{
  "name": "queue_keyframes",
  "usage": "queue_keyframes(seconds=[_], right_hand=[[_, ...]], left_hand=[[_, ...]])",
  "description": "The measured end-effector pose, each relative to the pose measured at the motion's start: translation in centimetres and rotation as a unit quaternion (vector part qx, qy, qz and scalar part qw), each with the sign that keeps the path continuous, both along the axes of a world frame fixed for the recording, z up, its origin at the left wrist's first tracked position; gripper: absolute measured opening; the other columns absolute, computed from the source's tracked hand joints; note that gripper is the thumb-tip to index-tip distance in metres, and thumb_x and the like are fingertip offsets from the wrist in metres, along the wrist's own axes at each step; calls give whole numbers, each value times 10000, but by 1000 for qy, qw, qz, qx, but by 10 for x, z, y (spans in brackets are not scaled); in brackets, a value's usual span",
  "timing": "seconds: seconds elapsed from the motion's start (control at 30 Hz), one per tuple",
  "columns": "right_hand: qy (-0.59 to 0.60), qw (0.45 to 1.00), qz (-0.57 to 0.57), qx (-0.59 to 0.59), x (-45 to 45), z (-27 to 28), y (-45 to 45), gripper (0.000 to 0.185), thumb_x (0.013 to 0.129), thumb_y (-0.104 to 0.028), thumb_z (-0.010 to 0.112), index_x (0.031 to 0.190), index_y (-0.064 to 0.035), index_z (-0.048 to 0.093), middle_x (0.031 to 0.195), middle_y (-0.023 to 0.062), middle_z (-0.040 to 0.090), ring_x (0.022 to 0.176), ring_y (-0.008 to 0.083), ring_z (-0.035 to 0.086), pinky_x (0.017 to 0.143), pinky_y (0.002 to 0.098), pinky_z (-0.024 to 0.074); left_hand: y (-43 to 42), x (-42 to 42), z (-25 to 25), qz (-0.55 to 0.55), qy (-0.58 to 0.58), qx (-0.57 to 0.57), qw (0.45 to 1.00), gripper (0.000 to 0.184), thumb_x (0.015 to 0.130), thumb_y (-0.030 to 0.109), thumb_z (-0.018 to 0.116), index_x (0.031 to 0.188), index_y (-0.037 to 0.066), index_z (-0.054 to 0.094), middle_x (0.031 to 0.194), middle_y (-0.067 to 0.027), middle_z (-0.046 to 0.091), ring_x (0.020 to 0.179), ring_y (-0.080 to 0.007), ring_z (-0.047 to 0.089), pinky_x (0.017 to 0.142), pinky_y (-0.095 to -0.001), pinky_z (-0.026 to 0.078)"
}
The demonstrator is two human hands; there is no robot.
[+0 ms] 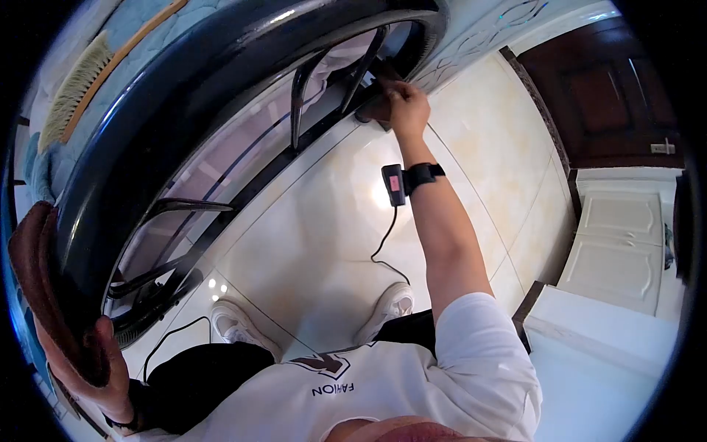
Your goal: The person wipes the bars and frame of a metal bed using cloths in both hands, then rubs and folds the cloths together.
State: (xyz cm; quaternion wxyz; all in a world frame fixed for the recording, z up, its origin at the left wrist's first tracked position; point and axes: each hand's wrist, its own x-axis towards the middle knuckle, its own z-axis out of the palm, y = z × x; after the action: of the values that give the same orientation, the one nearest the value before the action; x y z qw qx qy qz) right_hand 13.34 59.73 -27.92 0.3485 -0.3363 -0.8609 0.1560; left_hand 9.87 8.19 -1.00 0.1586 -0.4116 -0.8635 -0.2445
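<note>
A black curved bed footboard (121, 136) with glossy bars runs diagonally across the left of the head view. My right hand (409, 110) reaches out to the footboard's far lower end, its fingers closed on a brown cloth (378, 109) pressed against the frame there. Down at the near end, my left hand (110, 368) grips another brown cloth (44, 287), folded over and hanging up along the footboard's outer side. Part of that hand's fingers is hidden behind the cloth.
A wooden-handled brush (87, 92) lies on the light blue bedding. Tiled floor (317, 221) stretches below, with my white shoes (390, 309) on it. A cable hangs from the wrist device (395, 184). White cabinets (618, 228) and a dark door (600, 96) stand at right.
</note>
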Motion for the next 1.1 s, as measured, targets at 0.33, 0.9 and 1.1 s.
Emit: queue_keyframes(seconds=[0.33,0.9,1.1], right_hand=[[450,677,126,-568,-18,162,-90,242,983,-173,546,1125,23,561,1066,125,653,909,223,658,769,371,555],[385,859,295,162,-2,149,-176,293,747,8,593,1019,-66,674,1215,177,637,1042,352,604,906,424,482],[218,854,383,278,-13,93,-189,246,700,-135,639,934,-164,711,1091,3,682,1085,255,564,1011,419,431]], left_hand=[[-45,-7,-13,72,39,-119,990,685,908,123,613,1512,172,293,1488,-176,402,1297,-364,501,1091,-506,409],[-38,-9,-16,51,44,-91,994,660,902,67,593,1498,134,318,1465,-189,429,1288,-362,510,1099,-492,400],[-30,-7,-12,57,77,-108,990,703,876,41,627,1500,127,315,1459,-195,436,1277,-356,522,1094,-487,408]])
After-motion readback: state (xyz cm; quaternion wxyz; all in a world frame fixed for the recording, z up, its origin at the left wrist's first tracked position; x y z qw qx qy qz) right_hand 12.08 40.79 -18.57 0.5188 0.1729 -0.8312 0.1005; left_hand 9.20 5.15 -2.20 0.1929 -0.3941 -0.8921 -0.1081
